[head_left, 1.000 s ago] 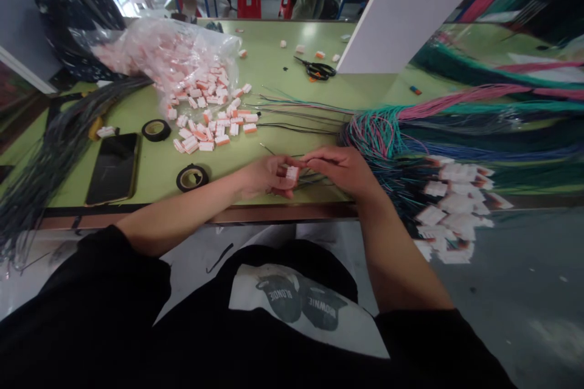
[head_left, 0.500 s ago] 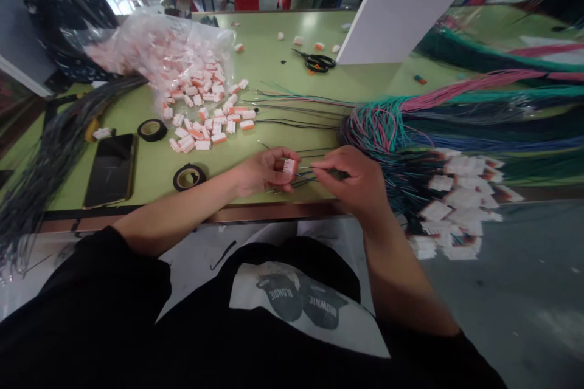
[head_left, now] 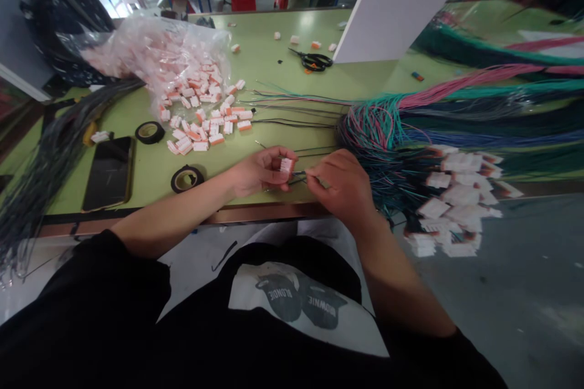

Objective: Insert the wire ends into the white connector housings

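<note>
My left hand [head_left: 262,171] is closed around a white and orange connector housing [head_left: 286,166], held between thumb and fingers above the table's front edge. Just right of it, my right hand [head_left: 340,182] pinches a thin dark wire [head_left: 298,174] close to the housing's orange side. Whether the wire's tip is inside the housing I cannot tell. More wires lie on the table beneath both hands. Left of them is a pile of loose connector housings [head_left: 201,134], spilling from a clear plastic bag [head_left: 155,55].
Black tape rolls [head_left: 187,179] and a phone [head_left: 109,171] lie at left. Scissors [head_left: 314,61] lie near a white panel [head_left: 378,12]. At right are a bundle of coloured wires [head_left: 374,124] and finished white connectors [head_left: 456,194] hanging over the table edge. Dark wires [head_left: 68,134] drape at far left.
My right hand has moved left, bringing its fingers and the wire closer to the connector housing. My left hand holds the housing in nearly the same place.
</note>
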Demonstrator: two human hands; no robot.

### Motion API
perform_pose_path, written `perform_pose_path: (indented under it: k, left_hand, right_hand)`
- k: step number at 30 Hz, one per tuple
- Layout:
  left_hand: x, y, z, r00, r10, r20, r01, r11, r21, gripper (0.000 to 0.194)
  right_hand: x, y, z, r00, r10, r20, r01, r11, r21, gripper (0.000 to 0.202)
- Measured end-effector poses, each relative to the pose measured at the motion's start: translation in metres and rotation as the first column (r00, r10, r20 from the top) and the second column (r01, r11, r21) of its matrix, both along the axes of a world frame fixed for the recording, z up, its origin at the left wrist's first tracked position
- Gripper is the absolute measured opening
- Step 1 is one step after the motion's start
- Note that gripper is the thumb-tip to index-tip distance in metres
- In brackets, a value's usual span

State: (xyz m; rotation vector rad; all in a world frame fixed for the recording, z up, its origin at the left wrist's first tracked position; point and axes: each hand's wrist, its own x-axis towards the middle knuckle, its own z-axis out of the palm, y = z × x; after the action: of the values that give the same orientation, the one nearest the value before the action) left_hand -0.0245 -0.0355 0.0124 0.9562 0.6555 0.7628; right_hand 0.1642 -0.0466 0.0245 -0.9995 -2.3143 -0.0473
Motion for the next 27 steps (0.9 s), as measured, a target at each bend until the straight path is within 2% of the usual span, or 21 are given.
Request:
perform_pose_path:
  k: [6, 13, 18, 22, 27]
  left_hand:
    - [0.002, 0.0, -0.002, 1.0, 0.016, -0.017, -0.014, 0.997, 0.07, 0.05]
    - [0.008, -0.004, 0.0, 0.992, 0.081, -0.096, -0.054, 0.965, 0.258, 0.045]
    - [0.008, -0.005, -0.001, 0.987, 0.097, -0.128, -0.054, 0.951, 0.304, 0.04]
    - [0.009, -0.005, -0.004, 0.985, 0.107, -0.133, -0.056, 0.94, 0.338, 0.037]
    - [0.011, -0.004, -0.01, 0.988, 0.109, -0.108, -0.063, 0.929, 0.364, 0.031]
  right_hand:
    - [0.0, -0.002, -0.003, 1.0, 0.006, -0.027, -0.006, 1.0, 0.007, 0.023]
    - [0.002, 0.0, 0.0, 0.998, -0.017, -0.059, 0.008, 0.988, -0.153, 0.018]
    - [0.0, 0.002, 0.0, 0.993, 0.002, -0.12, -0.032, 0.969, -0.245, 0.018]
    - [-0.003, 0.001, -0.002, 0.987, 0.025, -0.158, -0.059, 0.975, -0.216, 0.019]
    - [-0.007, 0.001, -0.008, 0.997, 0.029, -0.066, -0.039, 0.986, -0.159, 0.024]
